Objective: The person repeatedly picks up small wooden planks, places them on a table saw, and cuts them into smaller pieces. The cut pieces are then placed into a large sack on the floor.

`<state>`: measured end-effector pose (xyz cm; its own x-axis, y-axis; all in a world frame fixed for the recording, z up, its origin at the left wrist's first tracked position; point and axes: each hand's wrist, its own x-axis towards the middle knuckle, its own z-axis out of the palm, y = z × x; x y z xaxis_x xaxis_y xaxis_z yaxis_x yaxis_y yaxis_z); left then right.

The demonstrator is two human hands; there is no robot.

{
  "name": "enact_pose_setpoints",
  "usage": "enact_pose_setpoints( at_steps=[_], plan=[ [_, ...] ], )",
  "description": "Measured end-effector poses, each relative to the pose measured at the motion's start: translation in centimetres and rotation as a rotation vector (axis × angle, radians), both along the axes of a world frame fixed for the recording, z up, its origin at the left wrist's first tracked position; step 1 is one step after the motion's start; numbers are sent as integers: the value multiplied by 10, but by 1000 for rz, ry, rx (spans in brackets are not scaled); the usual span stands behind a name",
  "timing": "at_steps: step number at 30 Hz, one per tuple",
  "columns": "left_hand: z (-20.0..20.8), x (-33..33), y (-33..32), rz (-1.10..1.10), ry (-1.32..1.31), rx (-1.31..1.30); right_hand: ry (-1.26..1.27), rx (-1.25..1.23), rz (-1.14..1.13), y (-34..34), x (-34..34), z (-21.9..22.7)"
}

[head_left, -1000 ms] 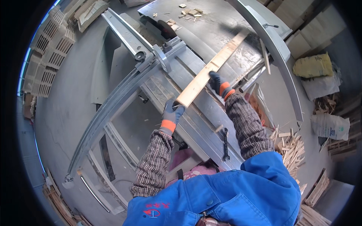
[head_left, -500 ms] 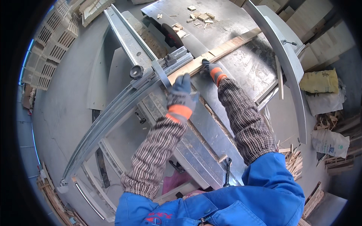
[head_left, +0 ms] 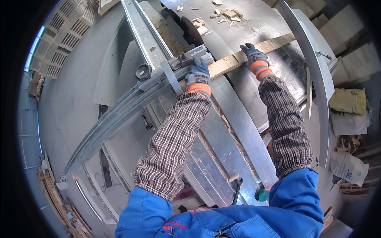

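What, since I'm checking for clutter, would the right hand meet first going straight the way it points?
The right hand would probably meet the loose wood offcuts on the metal tabletop, though depth is unclear.

Plank (head_left: 224,66) lying across the desk (head_left: 243,115), between a rail (head_left: 151,88) on the left and a metal bar (head_left: 311,71) on the right.
The left hand (head_left: 198,73) is at the plank's left end, just beside the rail; the right hand (head_left: 254,56) is on it farther right. Beyond the plank stands a saw blade (head_left: 191,31), with wood scraps (head_left: 229,14) to its right on the desk. A wrench (head_left: 237,191) lies at the desk's near end, beside a small block (head_left: 233,178). Past the bar, right, are bags (head_left: 348,101); far left, stacked crates (head_left: 59,23); lower left, sticks (head_left: 57,202) on the floor (head_left: 67,119).
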<state>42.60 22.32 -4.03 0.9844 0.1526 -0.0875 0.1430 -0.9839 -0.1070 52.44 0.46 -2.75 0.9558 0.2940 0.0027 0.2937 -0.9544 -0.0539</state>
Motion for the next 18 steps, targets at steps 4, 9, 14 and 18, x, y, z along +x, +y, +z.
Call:
enact_pose_setpoints(
  at_steps=[4, 9, 14, 18],
  plan=[
    [8, 5, 5, 38, 109, -99, 289, -178, 63, 5, 19, 15],
    [-2, 8, 12, 39, 127, -134, 300, -150, 79, 8, 23, 14],
    [-2, 10, 12, 14, 110, -144, 263, -106, 113, 1, 28, 4],
    [-2, 8, 11, 11, 79, -146, 258, -104, 106, -1, 29, 2]
  ],
)
